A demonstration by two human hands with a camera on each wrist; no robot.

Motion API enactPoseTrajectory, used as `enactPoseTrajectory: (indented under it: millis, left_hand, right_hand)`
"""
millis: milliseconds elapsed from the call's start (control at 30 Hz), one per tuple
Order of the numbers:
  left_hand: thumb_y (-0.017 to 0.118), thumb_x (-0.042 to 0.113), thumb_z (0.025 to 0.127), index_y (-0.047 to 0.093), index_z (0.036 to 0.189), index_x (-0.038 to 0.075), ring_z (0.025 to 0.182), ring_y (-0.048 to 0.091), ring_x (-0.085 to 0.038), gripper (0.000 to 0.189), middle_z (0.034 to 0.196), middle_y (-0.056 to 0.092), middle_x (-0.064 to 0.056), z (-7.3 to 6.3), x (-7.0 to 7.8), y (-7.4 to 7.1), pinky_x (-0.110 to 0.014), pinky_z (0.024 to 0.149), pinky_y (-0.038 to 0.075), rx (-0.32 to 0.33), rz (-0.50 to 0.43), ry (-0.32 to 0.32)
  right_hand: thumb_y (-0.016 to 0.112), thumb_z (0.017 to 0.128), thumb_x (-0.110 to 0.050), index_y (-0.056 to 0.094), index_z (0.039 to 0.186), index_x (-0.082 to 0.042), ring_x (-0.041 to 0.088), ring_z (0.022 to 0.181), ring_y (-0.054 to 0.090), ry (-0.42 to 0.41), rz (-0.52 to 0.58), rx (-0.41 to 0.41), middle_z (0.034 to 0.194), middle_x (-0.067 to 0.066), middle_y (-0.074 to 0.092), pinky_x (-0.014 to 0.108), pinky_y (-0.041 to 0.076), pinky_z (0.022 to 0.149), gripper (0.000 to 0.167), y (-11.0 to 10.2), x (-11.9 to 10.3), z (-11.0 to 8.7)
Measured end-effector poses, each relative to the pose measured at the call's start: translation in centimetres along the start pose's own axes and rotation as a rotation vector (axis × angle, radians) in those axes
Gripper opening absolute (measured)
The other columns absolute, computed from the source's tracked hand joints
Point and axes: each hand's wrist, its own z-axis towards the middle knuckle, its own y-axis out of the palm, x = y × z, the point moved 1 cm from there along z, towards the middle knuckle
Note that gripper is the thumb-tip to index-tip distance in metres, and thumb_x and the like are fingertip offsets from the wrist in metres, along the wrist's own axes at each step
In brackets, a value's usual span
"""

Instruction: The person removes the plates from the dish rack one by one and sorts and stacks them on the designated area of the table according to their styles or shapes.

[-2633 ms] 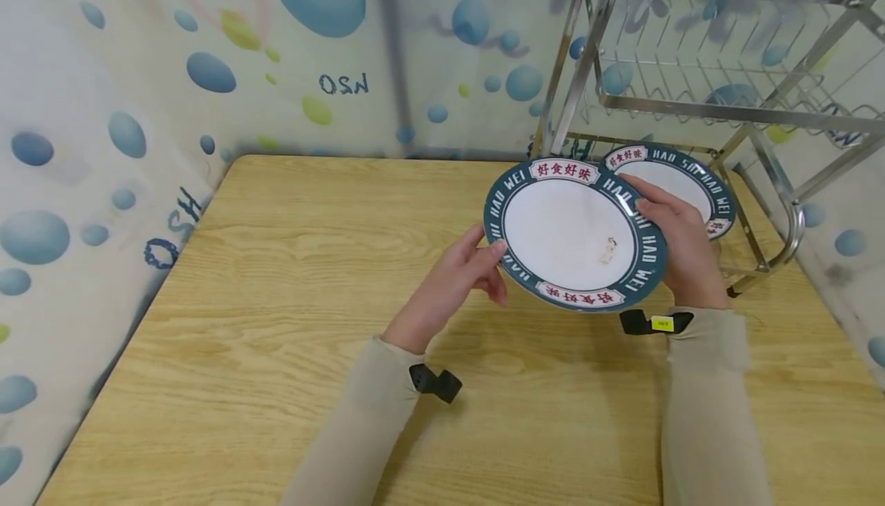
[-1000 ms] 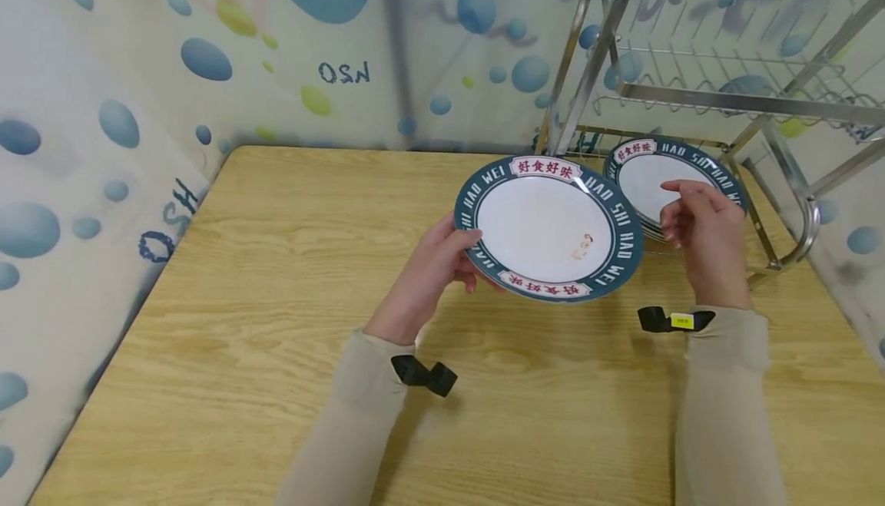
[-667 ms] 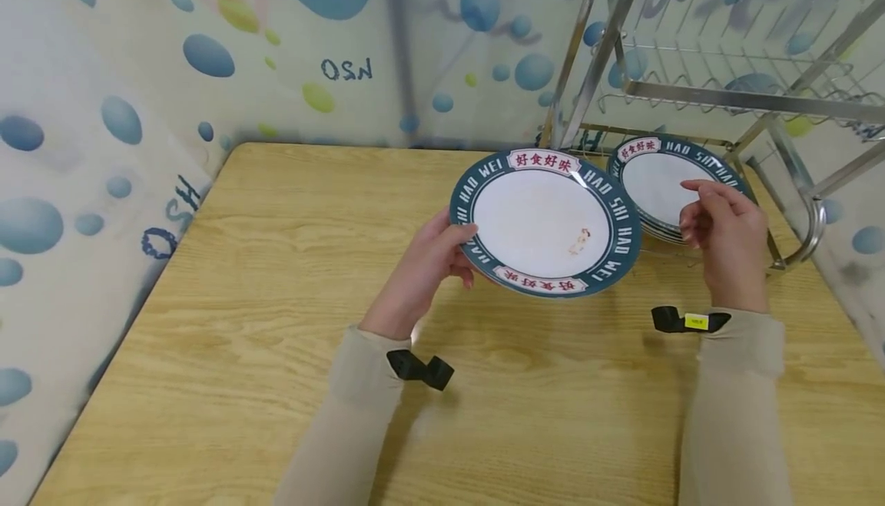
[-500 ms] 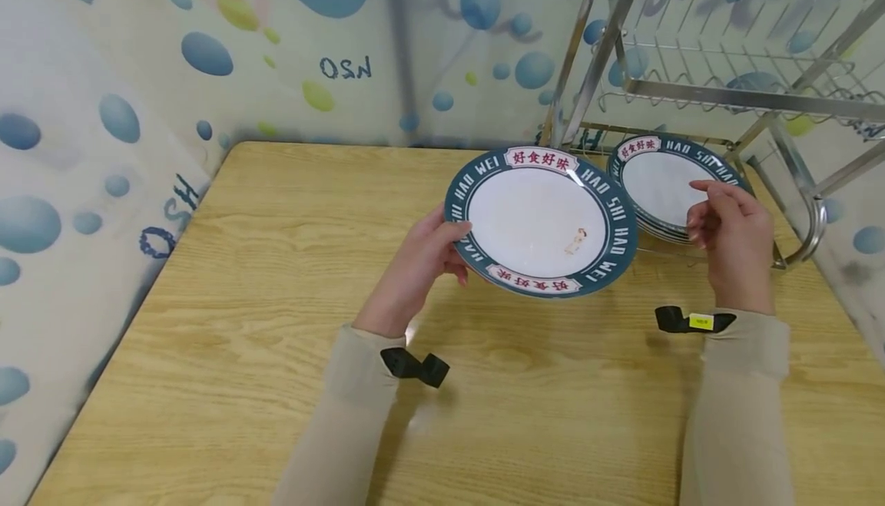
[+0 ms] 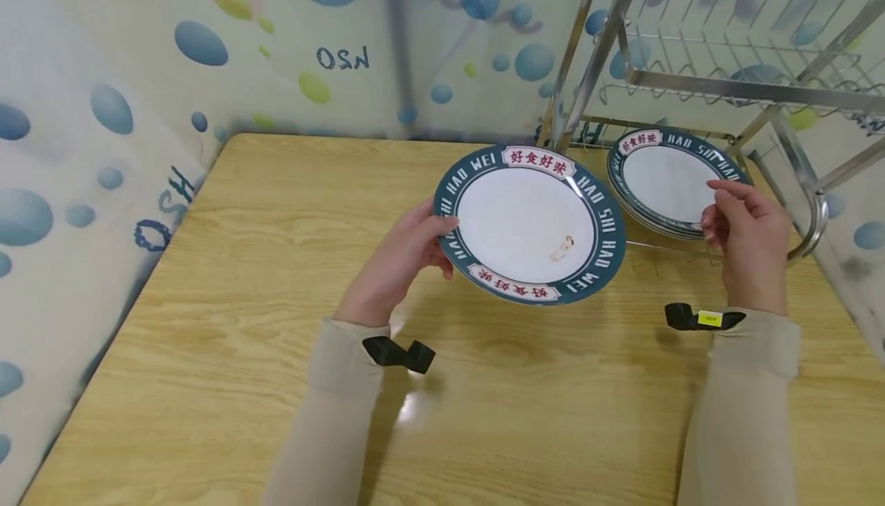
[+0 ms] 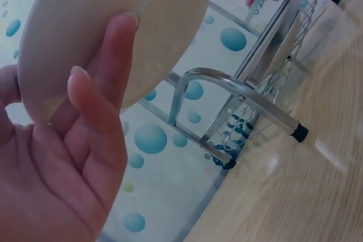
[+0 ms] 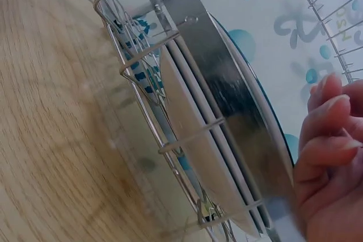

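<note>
My left hand [image 5: 394,260] grips the left rim of a white plate [image 5: 518,222] with a dark green lettered border, thumb on top and fingers beneath. The plate is held above the table, tilted toward me, with a small brownish mark on its face. Its pale underside shows in the left wrist view, the fingertips against it. My right hand [image 5: 754,241] holds nothing, its fingers loosely bent. It hovers at the right front of a stack of matching plates [image 5: 664,183] on the rack's bottom level. Seen edge-on in the right wrist view, several stacked plates [image 7: 193,111] lie behind the metal bar.
A metal dish rack [image 5: 726,90] stands at the back right, its upper wire shelf over the stacked plates. The wooden table [image 5: 276,276] meets a wall covering [image 5: 429,38] with blue spots at the back and left.
My right hand has let go of the held plate's right rim and moved right, over beside the stack. My left hand has carried the plate a little to the left.
</note>
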Motion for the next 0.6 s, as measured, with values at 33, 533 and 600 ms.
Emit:
enactPoseTrajectory:
  millis: [33,533,600]
  left_hand:
    - [0.046,0.023,0.091,0.05,0.117,0.008,0.057,0.054,-0.025,0.031,0.078,0.063,-0.011,0.0,0.0,-0.1,-0.032,0.053,0.046,-0.008,0.001,0.002]
    - [0.044,0.02,0.091,0.051,0.117,0.008,0.058,0.054,-0.026,0.03,0.079,0.061,-0.013,0.1,-0.3,-1.1,-0.041,0.058,0.046,-0.054,0.058,0.002]
    - [0.043,0.02,0.091,0.051,0.118,0.009,0.059,0.055,-0.026,0.03,0.079,0.061,-0.013,-0.1,-0.3,-1.4,-0.04,0.059,0.046,-0.045,0.073,-0.002]
  right_hand:
    - [0.064,0.082,-0.022,0.057,0.113,0.0,0.017,0.053,0.046,0.0,0.009,0.002,0.07,0.009,0.054,0.021,0.035,0.039,0.039,-0.1,0.1,0.1]
    - [0.059,0.086,-0.019,0.061,0.108,-0.005,0.013,0.052,0.045,0.031,-0.139,0.141,0.069,0.006,0.053,0.019,0.034,0.039,0.027,-0.4,0.4,0.4]
    - [0.057,0.087,-0.019,0.062,0.108,-0.007,0.012,0.055,0.044,0.032,-0.201,0.184,0.074,0.003,0.052,0.019,0.032,0.04,0.025,-0.4,0.4,0.5]
